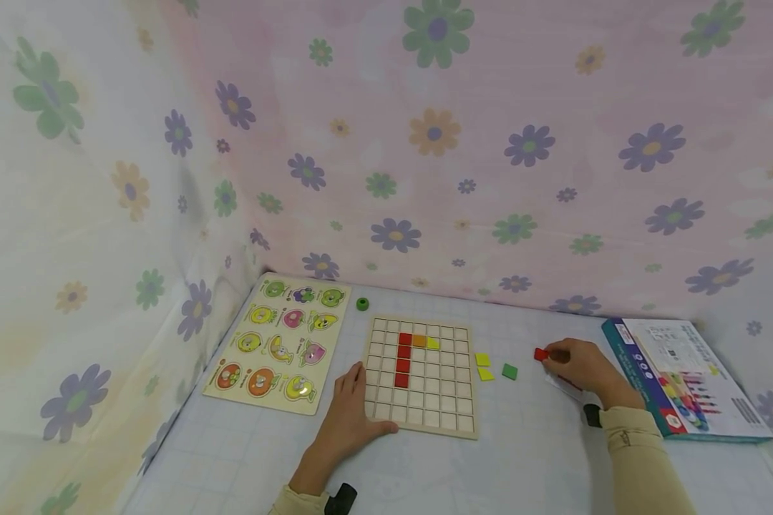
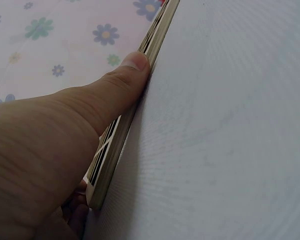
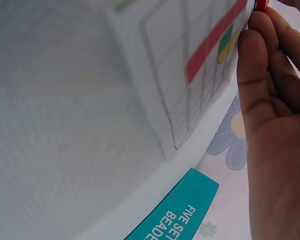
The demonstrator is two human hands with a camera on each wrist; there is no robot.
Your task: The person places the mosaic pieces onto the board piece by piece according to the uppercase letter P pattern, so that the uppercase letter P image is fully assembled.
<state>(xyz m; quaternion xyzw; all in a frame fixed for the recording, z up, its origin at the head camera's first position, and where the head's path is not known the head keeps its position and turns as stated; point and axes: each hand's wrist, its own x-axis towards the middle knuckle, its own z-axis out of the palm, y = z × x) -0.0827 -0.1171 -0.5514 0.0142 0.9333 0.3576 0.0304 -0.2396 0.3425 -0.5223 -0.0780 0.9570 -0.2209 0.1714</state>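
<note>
On one board (image 1: pixel 432 402), six tiles (image 1: pixel 402 365), four red — left grip (image 1: pixel 349 417) spread, right grip (image 1: pixel 580 366) pinching one red square (image 1: pixel 540 354)

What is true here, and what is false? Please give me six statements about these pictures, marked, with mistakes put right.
1. The right hand pinches a red tile. True.
2. The left hand touches nothing. False: it touches the grid board.
3. Four red tiles on the grid board form a column. True.
4. The green tile sits on the grid board. False: it lies on the table.
5. The fruit puzzle lies left of the grid board. True.
6. The box stands upright. False: it lies flat.
</note>
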